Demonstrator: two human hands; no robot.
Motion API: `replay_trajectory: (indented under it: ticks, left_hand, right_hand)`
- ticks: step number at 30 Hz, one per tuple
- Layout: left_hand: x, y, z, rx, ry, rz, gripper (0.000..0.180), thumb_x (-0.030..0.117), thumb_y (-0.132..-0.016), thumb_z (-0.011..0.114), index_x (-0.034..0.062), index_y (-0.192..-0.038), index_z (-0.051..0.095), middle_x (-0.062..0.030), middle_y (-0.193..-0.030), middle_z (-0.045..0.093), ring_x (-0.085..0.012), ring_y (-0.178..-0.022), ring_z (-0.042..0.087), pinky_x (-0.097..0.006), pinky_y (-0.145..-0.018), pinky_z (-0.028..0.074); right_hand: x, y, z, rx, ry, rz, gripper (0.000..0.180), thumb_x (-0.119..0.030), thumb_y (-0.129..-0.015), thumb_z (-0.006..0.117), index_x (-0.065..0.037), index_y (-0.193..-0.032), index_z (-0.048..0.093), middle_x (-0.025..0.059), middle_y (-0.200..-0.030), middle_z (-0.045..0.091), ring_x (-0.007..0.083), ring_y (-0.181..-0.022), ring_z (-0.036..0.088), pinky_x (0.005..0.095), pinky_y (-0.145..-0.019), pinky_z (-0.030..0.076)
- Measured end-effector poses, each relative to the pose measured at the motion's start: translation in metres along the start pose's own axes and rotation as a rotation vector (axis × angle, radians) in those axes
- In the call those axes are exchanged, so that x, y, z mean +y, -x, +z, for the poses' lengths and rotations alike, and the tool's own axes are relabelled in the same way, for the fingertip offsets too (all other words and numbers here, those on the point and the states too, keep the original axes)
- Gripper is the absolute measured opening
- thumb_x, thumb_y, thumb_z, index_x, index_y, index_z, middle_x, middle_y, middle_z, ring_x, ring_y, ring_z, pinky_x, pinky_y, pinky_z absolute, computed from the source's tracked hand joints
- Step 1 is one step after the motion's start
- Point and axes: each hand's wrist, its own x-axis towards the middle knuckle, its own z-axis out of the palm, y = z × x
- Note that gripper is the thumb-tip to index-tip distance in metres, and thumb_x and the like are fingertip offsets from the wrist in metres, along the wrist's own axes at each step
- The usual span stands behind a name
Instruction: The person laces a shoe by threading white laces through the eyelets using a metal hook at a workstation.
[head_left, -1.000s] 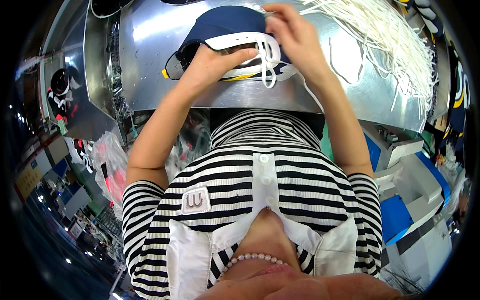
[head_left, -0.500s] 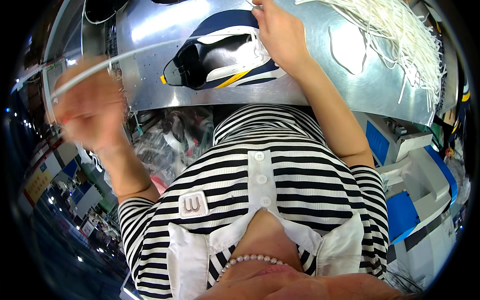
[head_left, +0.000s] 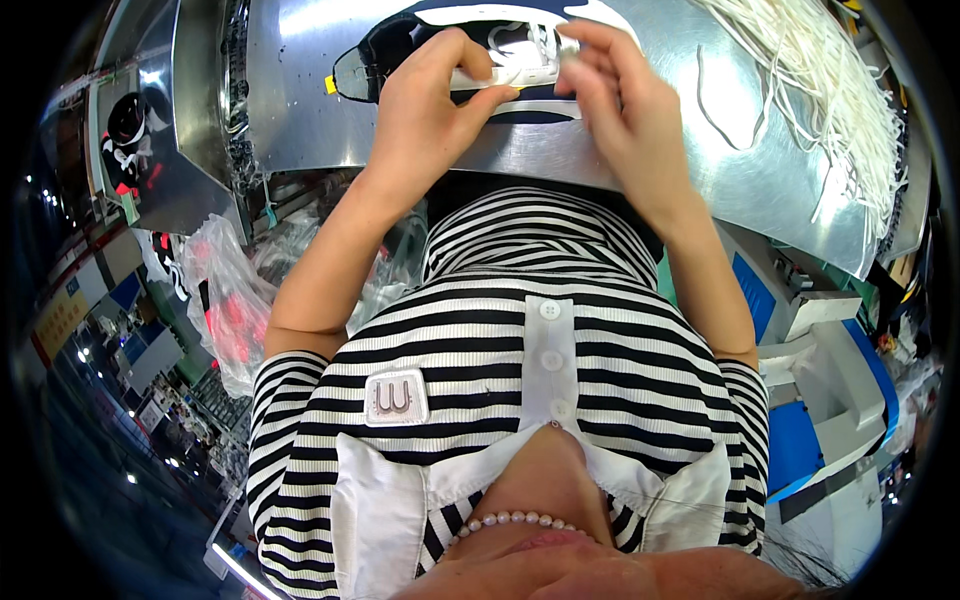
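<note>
Head view: a navy-and-white fabric shoe upper (head_left: 500, 45) is held on a shiny steel table (head_left: 700, 150).
White laces (head_left: 520, 70) are pinched by curled left hand (head_left: 430, 95) fingers and right hand (head_left: 620, 100) fingertips.

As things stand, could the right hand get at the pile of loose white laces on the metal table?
Probably yes. The right hand is on the dark shoe upper, and the white laces lie just to its right on the metal table with nothing between them.
</note>
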Motion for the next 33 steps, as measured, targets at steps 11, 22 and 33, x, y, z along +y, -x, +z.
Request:
replay_trajectory:
  ticks: [11, 22, 33]
  left_hand:
    - [0.004, -0.006, -0.002, -0.052, -0.022, -0.121, 0.022, 0.019, -0.084, 0.079, 0.0034, -0.095, 0.07, -0.0038, -0.083, 0.072, -0.0065, -0.076, 0.064, -0.023, -0.068, 0.051]
    - [-0.006, 0.004, 0.013, 0.044, -0.079, 0.27, 0.023, 0.005, -0.082, 0.075, 0.0023, -0.103, 0.068, -0.0133, -0.087, 0.07, -0.0284, -0.07, 0.068, -0.031, -0.061, 0.052]
    - [-0.009, 0.014, 0.019, 0.092, -0.146, 0.457, 0.021, 0.006, -0.078, 0.077, 0.0057, -0.091, 0.061, -0.0076, -0.077, 0.064, -0.0267, -0.061, 0.058, -0.035, -0.056, 0.046]
  right_hand:
    - [0.002, 0.02, 0.005, -0.133, 0.045, 0.141, 0.014, -0.014, -0.097, 0.057, -0.003, -0.106, 0.057, 0.0124, -0.084, 0.071, 0.029, -0.077, 0.07, 0.0366, -0.07, 0.053]
    - [0.008, 0.01, 0.038, -0.02, 0.204, 0.165, 0.019, -0.013, -0.094, 0.059, 0.0, -0.104, 0.049, 0.018, -0.08, 0.067, 0.0391, -0.078, 0.067, 0.0469, -0.068, 0.051]
    - [-0.027, -0.01, -0.009, -0.142, 0.143, -0.212, 0.012, -0.012, -0.087, 0.067, -0.008, -0.097, 0.063, 0.0078, -0.078, 0.068, 0.0255, -0.069, 0.067, 0.0334, -0.061, 0.052]
